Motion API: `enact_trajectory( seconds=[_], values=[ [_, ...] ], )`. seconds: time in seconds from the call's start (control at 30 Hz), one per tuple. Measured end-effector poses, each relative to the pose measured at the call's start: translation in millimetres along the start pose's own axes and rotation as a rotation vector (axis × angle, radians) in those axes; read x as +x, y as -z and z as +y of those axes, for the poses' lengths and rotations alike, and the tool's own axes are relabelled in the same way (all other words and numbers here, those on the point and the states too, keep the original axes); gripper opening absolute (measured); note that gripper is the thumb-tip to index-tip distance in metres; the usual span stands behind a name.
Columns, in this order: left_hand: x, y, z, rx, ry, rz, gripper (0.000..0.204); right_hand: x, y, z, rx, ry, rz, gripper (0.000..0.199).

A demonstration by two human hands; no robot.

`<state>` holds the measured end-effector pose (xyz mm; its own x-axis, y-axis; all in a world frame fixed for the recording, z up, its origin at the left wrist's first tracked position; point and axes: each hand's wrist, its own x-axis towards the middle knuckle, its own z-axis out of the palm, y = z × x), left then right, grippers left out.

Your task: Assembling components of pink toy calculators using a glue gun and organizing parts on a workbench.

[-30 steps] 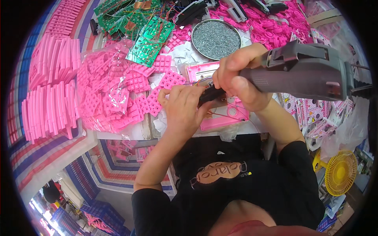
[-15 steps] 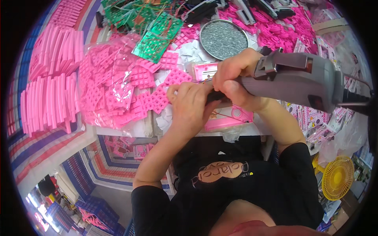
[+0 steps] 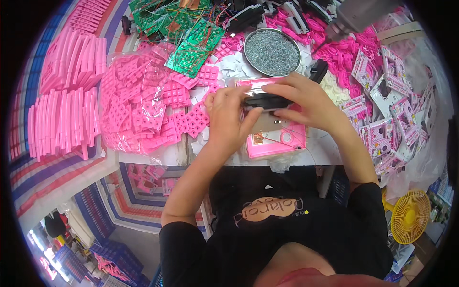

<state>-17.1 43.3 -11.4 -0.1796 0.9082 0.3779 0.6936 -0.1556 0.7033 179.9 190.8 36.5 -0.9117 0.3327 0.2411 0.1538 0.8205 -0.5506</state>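
A pink plastic casing (image 3: pixel 299 139) lies in front of me on the table, with thin wires and a brownish board (image 3: pixel 266 125) in it. Across its upper part is a long black plastic part (image 3: pixel 267 101). My left hand (image 3: pixel 226 117) grips this part's left end between thumb and fingers. At the other end my right hand (image 3: pixel 308 103) holds it the same way. Off to the upper right hangs a grey power screwdriver (image 3: pixel 358 16), touched by neither hand. Just beyond the casing stands a round metal dish (image 3: pixel 245 53) full of small screws (image 3: pixel 272 51).
Pink keypad pieces (image 3: pixel 134 103) heap at the left, partly under clear plastic, beside stacked pink panels (image 3: pixel 64 124). Green circuit boards (image 3: pixel 195 50) with wires lie at the back. Pink parts (image 3: pixel 342 57) and printed cards (image 3: pixel 380 138) pile up right. A yellow fan (image 3: pixel 409 217) stands lower right.
My right hand has let go of the power screwdriver, which has swung up and away to the upper right. That hand is now on the black part's right end; the left stays at its left.
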Motion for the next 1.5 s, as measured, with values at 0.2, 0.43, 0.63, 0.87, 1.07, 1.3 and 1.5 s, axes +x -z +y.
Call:
enact_trajectory(
  seconds=[0.2, 0.43, 0.63, 0.87, 1.07, 1.3, 1.5],
  values=[
    [-14.6, -12.6, 0.9, -0.085, -0.01, 0.068, 0.054, 25.4, 11.5, 0.8, -0.052, -0.12, -0.086, 0.032],
    [-10.9, -13.1, 10.0, 0.189, -0.088, -0.001, 0.06, 56.1, 29.7, 0.9, -0.027, -0.405, -0.518, 0.028],
    [-6.5, -11.5, 14.5, 0.247, -0.086, -0.035, 0.065, 13.7, 2.3, 1.4, -0.093, 0.014, 0.004, 0.03],
    [-5.2, -7.3, 23.1, 0.345, -0.065, -0.035, 0.061, -0.5, -25.7, 8.7, -0.247, 0.019, 0.175, 0.03],
    [45.9, 4.4, 14.0, 0.298, 0.051, -0.243, 0.032, 0.4, -23.2, 27.0, -0.11, 0.055, 0.182, 0.03],
    [140.4, -44.9, -24.5, 0.701, -0.108, -0.348, 0.018, -5.0, -18.2, 41.0, 0.147, 0.05, 0.174, 0.035],
    [141.9, -58.6, -41.9, 0.465, -0.242, -0.162, 0.02, 12.7, 52.7, 7.0, 1.046, -0.011, 0.516, 0.046]
  ],
)
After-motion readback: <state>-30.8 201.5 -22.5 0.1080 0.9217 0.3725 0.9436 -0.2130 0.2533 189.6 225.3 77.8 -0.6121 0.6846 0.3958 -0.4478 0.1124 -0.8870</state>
